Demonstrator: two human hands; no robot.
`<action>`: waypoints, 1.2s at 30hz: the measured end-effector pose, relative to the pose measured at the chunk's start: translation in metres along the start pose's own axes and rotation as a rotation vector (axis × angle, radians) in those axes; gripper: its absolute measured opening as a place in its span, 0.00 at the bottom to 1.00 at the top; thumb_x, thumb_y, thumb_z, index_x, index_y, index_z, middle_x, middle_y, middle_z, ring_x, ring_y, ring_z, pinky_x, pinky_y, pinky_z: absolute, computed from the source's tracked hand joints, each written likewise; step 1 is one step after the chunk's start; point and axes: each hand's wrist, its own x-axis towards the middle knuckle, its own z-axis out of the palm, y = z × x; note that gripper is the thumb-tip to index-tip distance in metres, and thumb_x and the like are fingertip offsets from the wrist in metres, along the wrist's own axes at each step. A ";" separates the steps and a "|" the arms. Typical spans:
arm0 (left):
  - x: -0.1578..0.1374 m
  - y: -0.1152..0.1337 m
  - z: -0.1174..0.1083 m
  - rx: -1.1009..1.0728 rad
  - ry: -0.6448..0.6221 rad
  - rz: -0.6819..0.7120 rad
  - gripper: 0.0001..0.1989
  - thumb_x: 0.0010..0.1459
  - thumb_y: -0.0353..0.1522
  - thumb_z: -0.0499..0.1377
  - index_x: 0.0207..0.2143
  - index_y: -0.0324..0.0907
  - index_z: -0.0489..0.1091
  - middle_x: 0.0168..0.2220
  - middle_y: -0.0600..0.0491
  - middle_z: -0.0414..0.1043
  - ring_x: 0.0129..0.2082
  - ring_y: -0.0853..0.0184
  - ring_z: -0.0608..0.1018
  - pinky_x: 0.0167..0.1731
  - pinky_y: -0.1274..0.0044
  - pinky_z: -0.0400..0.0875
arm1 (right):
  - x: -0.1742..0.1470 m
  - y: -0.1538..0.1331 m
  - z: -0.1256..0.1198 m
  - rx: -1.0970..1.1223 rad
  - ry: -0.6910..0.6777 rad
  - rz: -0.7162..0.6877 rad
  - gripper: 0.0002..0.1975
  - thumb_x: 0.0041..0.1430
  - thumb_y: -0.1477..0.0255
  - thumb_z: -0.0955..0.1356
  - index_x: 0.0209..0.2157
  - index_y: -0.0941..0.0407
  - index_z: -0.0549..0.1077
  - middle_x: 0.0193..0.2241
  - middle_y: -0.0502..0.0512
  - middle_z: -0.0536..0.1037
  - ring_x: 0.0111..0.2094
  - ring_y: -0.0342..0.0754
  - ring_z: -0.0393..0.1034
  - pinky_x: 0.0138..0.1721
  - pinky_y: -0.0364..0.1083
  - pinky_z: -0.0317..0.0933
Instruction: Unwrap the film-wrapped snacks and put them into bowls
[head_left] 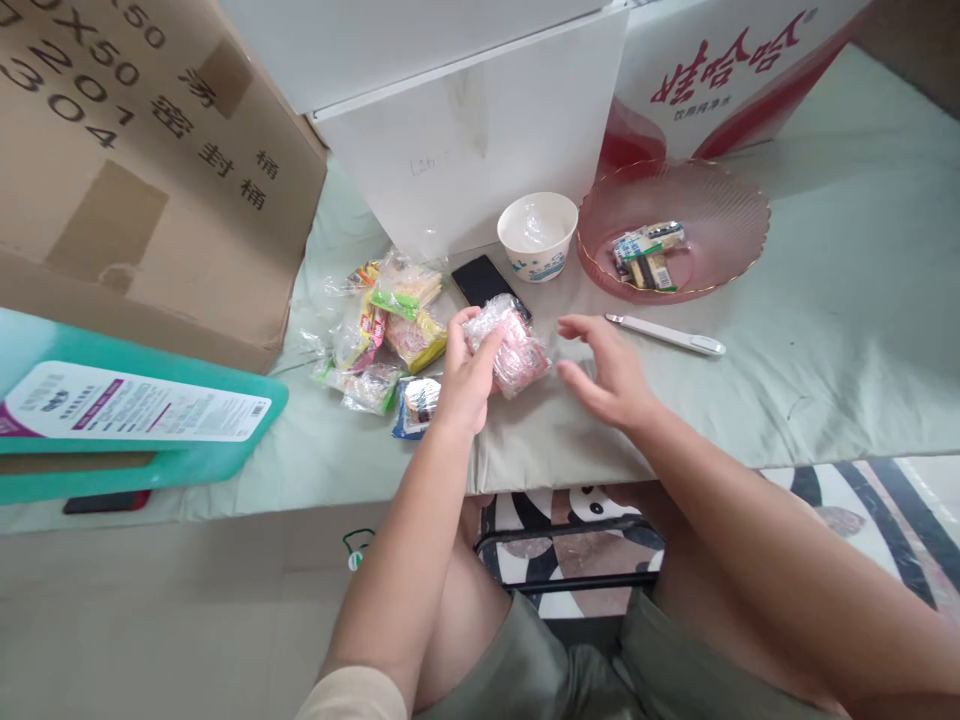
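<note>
My left hand (471,372) grips a pink snack packet (514,348) in clear crinkled wrap, thumb on top. To the right of it, my right hand (606,372) hangs apart with fingers spread and nothing in them. Left of my left hand lies a heap of wrapped snacks (411,338) in yellow, green and pink. A blue-edged packet (417,405) rests just beside my left wrist. Behind the held packet is a black phone (486,282), partly covered by it. A white-handled utility knife (667,334) lies beyond my right hand.
A white paper bowl (537,238) with clear plastic inside stands behind the phone. The pink ribbed bowl (720,230) holds several small packets (649,256). White boxes (480,150) and a cardboard box (165,180) line the back; a teal container (259,405) is at left.
</note>
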 end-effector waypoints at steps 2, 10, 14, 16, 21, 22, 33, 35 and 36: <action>-0.005 -0.003 0.004 0.064 -0.001 -0.059 0.21 0.60 0.42 0.63 0.54 0.54 0.62 0.44 0.54 0.74 0.34 0.69 0.77 0.29 0.79 0.73 | -0.003 -0.010 0.011 0.084 -0.039 -0.062 0.23 0.58 0.69 0.66 0.56 0.53 0.67 0.48 0.62 0.77 0.47 0.58 0.72 0.49 0.56 0.65; 0.002 -0.013 -0.008 0.384 0.039 0.154 0.09 0.64 0.40 0.59 0.42 0.46 0.69 0.34 0.56 0.72 0.35 0.69 0.75 0.38 0.78 0.71 | -0.004 -0.004 0.005 0.012 -0.099 -0.074 0.11 0.51 0.82 0.62 0.26 0.53 0.72 0.28 0.54 0.72 0.31 0.50 0.68 0.33 0.48 0.61; 0.012 -0.007 -0.019 0.518 0.047 0.211 0.07 0.61 0.34 0.58 0.30 0.42 0.69 0.26 0.58 0.67 0.28 0.71 0.71 0.31 0.80 0.65 | -0.005 0.002 -0.021 -0.056 0.067 -0.020 0.11 0.49 0.82 0.63 0.22 0.52 0.70 0.28 0.54 0.72 0.32 0.50 0.68 0.35 0.51 0.62; 0.015 -0.006 -0.023 0.530 0.057 0.222 0.06 0.59 0.31 0.57 0.29 0.41 0.69 0.25 0.58 0.66 0.27 0.71 0.70 0.29 0.80 0.63 | -0.009 0.007 -0.035 -0.120 0.145 0.020 0.12 0.50 0.82 0.64 0.21 0.52 0.70 0.28 0.54 0.72 0.34 0.52 0.69 0.38 0.53 0.63; 0.016 -0.006 -0.030 0.561 0.045 0.180 0.06 0.54 0.26 0.55 0.35 0.43 0.69 0.23 0.59 0.66 0.21 0.71 0.68 0.23 0.79 0.60 | -0.019 0.029 -0.062 -0.321 0.227 0.126 0.11 0.52 0.80 0.65 0.21 0.52 0.71 0.32 0.56 0.75 0.39 0.56 0.69 0.45 0.59 0.62; 0.015 -0.005 -0.031 0.603 0.042 0.180 0.06 0.54 0.26 0.55 0.34 0.43 0.69 0.23 0.59 0.66 0.20 0.71 0.69 0.23 0.79 0.60 | -0.021 0.033 -0.067 -0.367 0.219 0.169 0.10 0.52 0.79 0.65 0.21 0.53 0.72 0.34 0.58 0.77 0.41 0.58 0.69 0.46 0.61 0.61; 0.014 -0.008 -0.016 0.962 -0.043 0.459 0.06 0.54 0.32 0.65 0.37 0.42 0.77 0.51 0.46 0.73 0.49 0.60 0.77 0.50 0.69 0.73 | -0.018 0.014 -0.062 -0.342 0.016 0.092 0.17 0.58 0.64 0.69 0.48 0.53 0.74 0.36 0.59 0.80 0.41 0.61 0.75 0.45 0.59 0.67; 0.015 -0.009 -0.016 0.949 -0.049 0.439 0.02 0.56 0.30 0.63 0.30 0.42 0.76 0.47 0.47 0.74 0.45 0.61 0.79 0.47 0.69 0.74 | -0.018 0.015 -0.058 -0.346 -0.023 0.090 0.10 0.59 0.67 0.67 0.41 0.52 0.76 0.30 0.56 0.79 0.35 0.57 0.75 0.40 0.56 0.67; 0.016 -0.008 -0.016 0.924 -0.052 0.455 0.03 0.56 0.30 0.63 0.29 0.42 0.76 0.46 0.47 0.74 0.45 0.62 0.79 0.47 0.69 0.74 | -0.018 0.015 -0.059 -0.334 -0.012 0.084 0.06 0.59 0.68 0.66 0.37 0.51 0.75 0.28 0.55 0.78 0.34 0.56 0.75 0.39 0.55 0.67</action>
